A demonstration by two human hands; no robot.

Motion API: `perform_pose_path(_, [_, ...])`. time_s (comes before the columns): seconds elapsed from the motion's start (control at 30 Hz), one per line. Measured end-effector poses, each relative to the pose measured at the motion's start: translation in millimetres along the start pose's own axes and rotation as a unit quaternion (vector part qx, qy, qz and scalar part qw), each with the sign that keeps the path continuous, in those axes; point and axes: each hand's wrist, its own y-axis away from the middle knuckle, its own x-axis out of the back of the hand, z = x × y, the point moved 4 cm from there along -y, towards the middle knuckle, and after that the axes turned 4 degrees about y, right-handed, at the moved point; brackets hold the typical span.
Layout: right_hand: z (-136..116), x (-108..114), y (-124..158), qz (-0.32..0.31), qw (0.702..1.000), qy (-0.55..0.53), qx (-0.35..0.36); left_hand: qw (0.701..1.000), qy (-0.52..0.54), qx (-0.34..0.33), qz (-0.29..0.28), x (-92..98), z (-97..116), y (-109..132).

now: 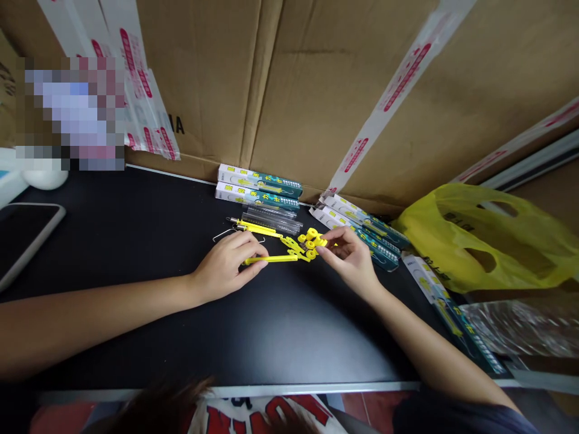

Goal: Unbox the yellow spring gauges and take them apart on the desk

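"While my forearms reach in over the black surface [271,337], my left hand [226,262] holds a slim yellow rod [280,259], pinched between thumb and forefinger."

"How is that rod oriented?"

"It runs nearly level across my view, its free end directed to the right, close to a small pile of yellow parts [312,234] on the same surface."

"And the opposite hand?"

"My right hand [357,262] is at the right side of that pile, thumb and forefinger set narrow over the small pieces. Whether those fingers [332,258] grip a piece or only touch one, I cannot tell."

"Which items lie beyond?"

"Past my left hand lie further yellow rods with metal ends [260,228], and behind these a group of clear tubes [274,219]. A pair of printed boxes [246,194] lies behind the tubes, near the upright cardboard [316,90]. A second, slanted pair of boxes [332,217] lies behind my right hand."

"What of the margins?"

"To the right, a single box [452,313] lies beside a yellow plastic bag [434,229]; at far left, well apart from the parts, is a dark-screened device [27,238]."
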Motion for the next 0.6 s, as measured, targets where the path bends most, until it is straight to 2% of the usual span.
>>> perform_pose_path(0.13, [11.0, 5.4, 2.2, -0.091, 0.988, 0.112, -0.047, 1.0, 0.004, 0.003, -0.01, -0.8, 0.1, -0.2])
perform_pose_path(0.3, [9.9, 13.1, 2.5, -0.173, 0.934, 0.31, -0.045, 1.0, 0.014, 0.006, -0.022, -2.3, -0.6, -0.6])
perform_pose_path(0.43, [9.8, 11.9, 2.5, -0.197, 0.906, 0.372, -0.045, 0.999, 0.013, 0.007, -0.029, -3.4, -1.1, -0.9])
perform_pose_path(0.6, [11.0, 10.5, 1.3, -0.187, 0.887, 0.419, -0.043, 0.999, 0.01, 0.006, -0.033, -3.7, -0.4, 0.3])
